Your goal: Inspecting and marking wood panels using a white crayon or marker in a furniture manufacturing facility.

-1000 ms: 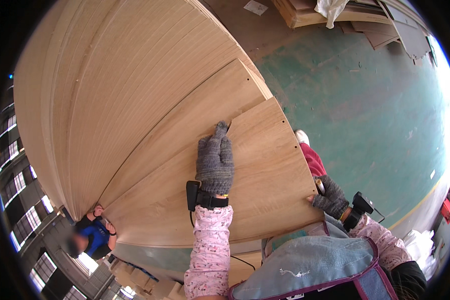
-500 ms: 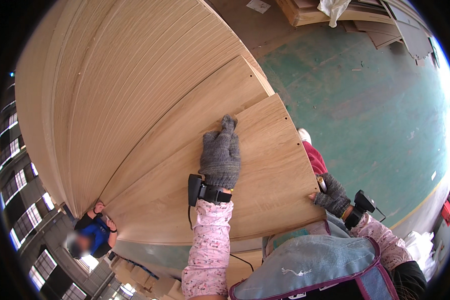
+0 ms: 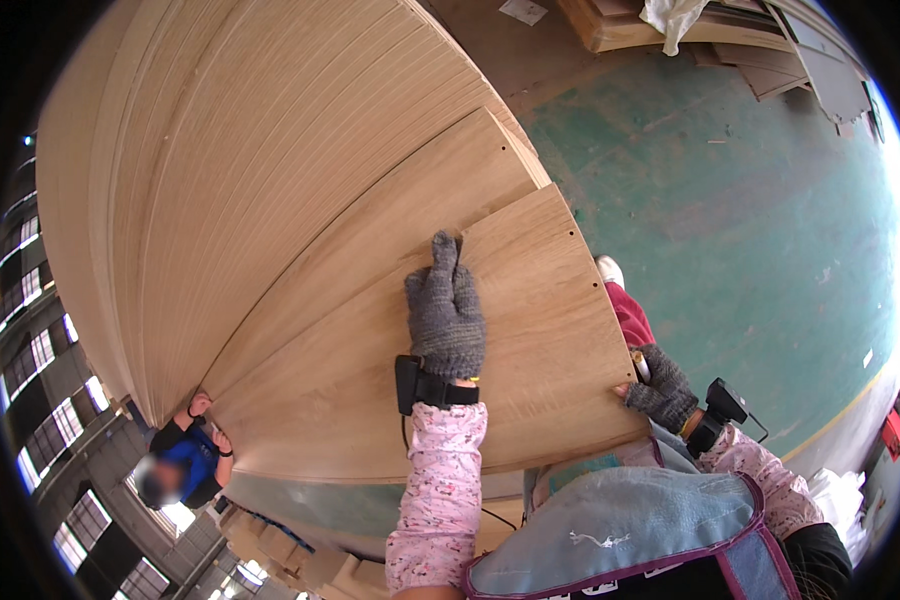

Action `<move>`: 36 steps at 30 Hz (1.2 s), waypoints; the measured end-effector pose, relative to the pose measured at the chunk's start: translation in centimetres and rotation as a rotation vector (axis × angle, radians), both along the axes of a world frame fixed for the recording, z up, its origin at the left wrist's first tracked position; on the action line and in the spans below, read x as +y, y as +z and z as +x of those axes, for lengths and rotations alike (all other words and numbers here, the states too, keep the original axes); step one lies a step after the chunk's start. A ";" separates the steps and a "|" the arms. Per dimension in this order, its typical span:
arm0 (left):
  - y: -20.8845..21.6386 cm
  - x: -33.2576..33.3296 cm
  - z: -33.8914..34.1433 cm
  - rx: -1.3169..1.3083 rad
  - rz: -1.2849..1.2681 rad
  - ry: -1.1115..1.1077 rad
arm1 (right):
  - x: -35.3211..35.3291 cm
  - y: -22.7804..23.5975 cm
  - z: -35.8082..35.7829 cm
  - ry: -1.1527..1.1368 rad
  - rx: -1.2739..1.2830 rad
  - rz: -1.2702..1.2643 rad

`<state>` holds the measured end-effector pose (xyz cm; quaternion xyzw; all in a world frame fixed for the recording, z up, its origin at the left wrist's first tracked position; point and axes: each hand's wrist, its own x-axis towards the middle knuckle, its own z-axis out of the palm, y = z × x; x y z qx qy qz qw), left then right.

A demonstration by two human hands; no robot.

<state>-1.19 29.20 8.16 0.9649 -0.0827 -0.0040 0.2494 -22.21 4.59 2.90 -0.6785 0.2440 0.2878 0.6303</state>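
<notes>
A wood-grain board [image 3: 540, 330] with small dark holes along its right edge lies on top of another similar board [image 3: 425, 185]. My left hand [image 3: 447, 310], in a grey knit glove, rests on the top board with its fingers stretched toward the seam at its far edge. At the near right corner my right hand [image 3: 665, 388], gloved with a bare thumb tip, grips the board's right edge, thumb on top. A small whitish piece [image 3: 641, 368] shows between that hand and the board; its kind is unclear. The right fingers under the edge are hidden.
Many boards [image 3: 270, 110] stand in a tight row beyond. At the far left end another person [image 3: 185, 460] has both hands at the boards. Green floor [image 3: 730, 220] stretches to the right. Stacked panels [image 3: 690, 30] lie far right, and a white bag [image 3: 835, 500] near right.
My left hand has shifted slightly right, its forearm moving the same way. My right hand keeps its grip at the edge. The person at the far end has raised their hands slightly.
</notes>
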 end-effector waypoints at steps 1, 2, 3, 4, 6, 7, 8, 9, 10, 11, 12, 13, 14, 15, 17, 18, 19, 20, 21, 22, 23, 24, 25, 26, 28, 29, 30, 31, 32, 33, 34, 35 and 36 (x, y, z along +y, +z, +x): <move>0.0 -0.1 -0.7 -0.001 0.005 0.001 | 0.0 0.0 0.0 0.009 0.012 0.017; 0.0 -0.3 -1.3 0.023 0.020 0.026 | -0.1 0.1 0.0 0.040 0.046 0.003; -0.1 -0.5 -1.7 0.048 0.033 0.052 | -0.1 0.1 0.1 0.018 0.024 0.032; -0.3 -0.6 -1.9 0.048 0.032 0.053 | -0.1 0.2 0.1 0.027 0.014 0.028; -0.7 -0.9 -2.1 0.001 0.077 0.077 | -0.3 0.4 0.2 0.042 0.004 0.024; -1.0 -1.1 -2.1 0.002 0.078 0.081 | -0.3 0.5 0.3 0.043 0.013 0.032; -1.3 -1.3 -2.0 -0.061 0.084 0.084 | -0.3 0.7 0.4 0.068 0.010 0.009; -1.5 -1.5 -1.9 -0.117 0.085 0.085 | -0.3 0.8 0.6 0.050 0.021 0.044; -1.6 -1.6 -2.0 -0.125 0.093 0.090 | -0.2 0.9 0.8 0.035 0.007 0.057; -1.6 -1.8 -2.1 -0.114 0.122 0.109 | -0.2 1.0 1.0 0.051 0.023 0.026; -1.6 -2.0 -2.1 -0.099 0.150 0.125 | -0.3 1.2 1.1 0.023 -0.004 0.072; -1.6 -2.2 -2.2 -0.101 0.155 0.131 | -0.4 1.4 1.3 0.058 -0.011 0.044; -1.4 -2.3 -2.3 -0.096 0.173 0.141 | -0.4 1.6 1.4 0.108 -0.035 -0.010; -1.3 -2.5 -2.3 -0.092 0.191 0.151 | -0.5 1.8 1.5 0.096 -0.019 0.020; -0.9 -2.9 -2.5 -0.032 0.198 0.173 | -0.6 2.1 1.7 0.163 -0.003 -0.041; -0.8 -3.1 -2.5 0.031 0.200 0.192 | -0.6 2.2 1.8 0.150 0.004 -0.009; -0.6 -3.2 -2.5 0.031 0.204 0.195 | -0.5 2.3 1.9 0.138 -0.008 0.010; -0.5 -3.3 -2.5 0.044 0.223 0.202 | -0.6 2.4 2.0 0.143 -0.014 0.012; -0.4 -3.4 -2.4 0.065 0.243 0.212 | -0.5 2.4 2.1 0.128 -0.019 0.032; -0.3 -3.5 -2.3 0.058 0.244 0.212 | -0.6 2.4 2.2 0.145 -0.017 0.027; -0.2 -3.5 -2.2 0.056 0.223 0.201 | -0.5 2.5 2.2 0.173 -0.022 0.003; 0.0 -3.5 -2.1 0.090 0.212 0.202 | -0.5 2.5 2.3 0.167 -0.015 0.025; 0.1 -3.6 -2.0 0.053 0.205 0.193 | -0.4 2.5 2.3 0.157 -0.017 0.028; 0.2 -3.7 -2.0 0.046 0.232 0.164 | -0.4 2.6 2.3 0.157 -0.011 0.003; 0.3 -3.8 -2.0 0.038 0.261 0.138 | -0.3 2.7 2.3 0.127 -0.018 0.054; 0.2 -3.9 -2.0 0.051 0.262 0.134 | -0.2 2.7 2.2 0.120 0.001 0.061; 0.2 -3.9 -2.1 0.039 0.256 0.124 | -0.3 2.8 2.2 0.106 -0.018 0.075; 0.1 -3.9 -2.2 0.058 0.261 0.131 | -0.4 2.8 2.2 0.147 -0.038 0.035; 0.0 -3.8 -2.3 0.020 0.227 0.117 | -0.4 2.8 2.3 0.189 -0.055 -0.005; -0.2 -3.7 -2.4 -0.017 0.192 0.103 | -0.4 2.8 2.3 0.189 -0.056 -0.004; -0.4 -3.5 -2.5 -0.018 0.193 0.103 | -0.4 2.7 2.3 0.173 -0.051 0.014; -0.5 -3.1 -2.4 -0.052 0.158 0.106 | -0.4 2.7 2.5 0.162 -0.037 0.029; -0.7 -2.9 -2.5 -0.098 0.125 0.108 | -0.4 2.6 2.5 0.153 -0.046 0.032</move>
